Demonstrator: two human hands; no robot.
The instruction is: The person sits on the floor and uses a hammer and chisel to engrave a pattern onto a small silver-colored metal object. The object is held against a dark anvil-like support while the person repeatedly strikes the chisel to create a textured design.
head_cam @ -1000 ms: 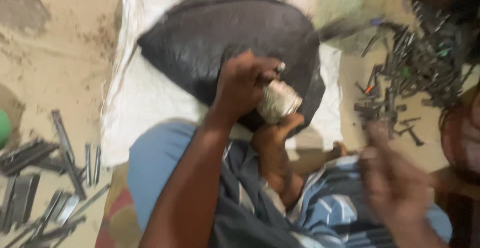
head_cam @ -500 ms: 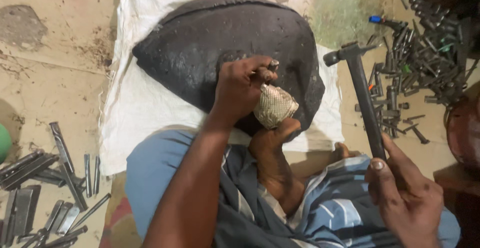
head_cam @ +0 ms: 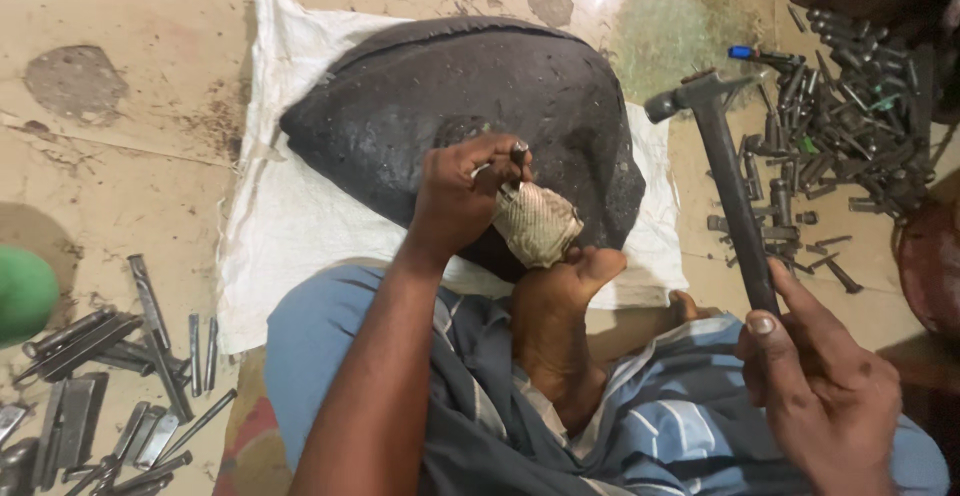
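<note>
Loose metal punches [head_cam: 90,396] lie on the bare floor at far left. The left hand [head_cam: 462,196] clenches a small punch [head_cam: 517,150] upright against the dark pitch mound [head_cam: 450,96] on its white cloth [head_cam: 290,226]. The right hand [head_cam: 820,381] grips a hammer [head_cam: 730,186], its handle running up and away, head leftward, beside a tool heap [head_cam: 850,126].

Left hand [head_cam: 462,191] reaching forward, fingers pinching closed, wrist bent downward. Right hand [head_cam: 822,381] staying low at right, fist gripping closed, thumb lying along top. Bare foot [head_cam: 560,291] pressing forward between arms.
</note>
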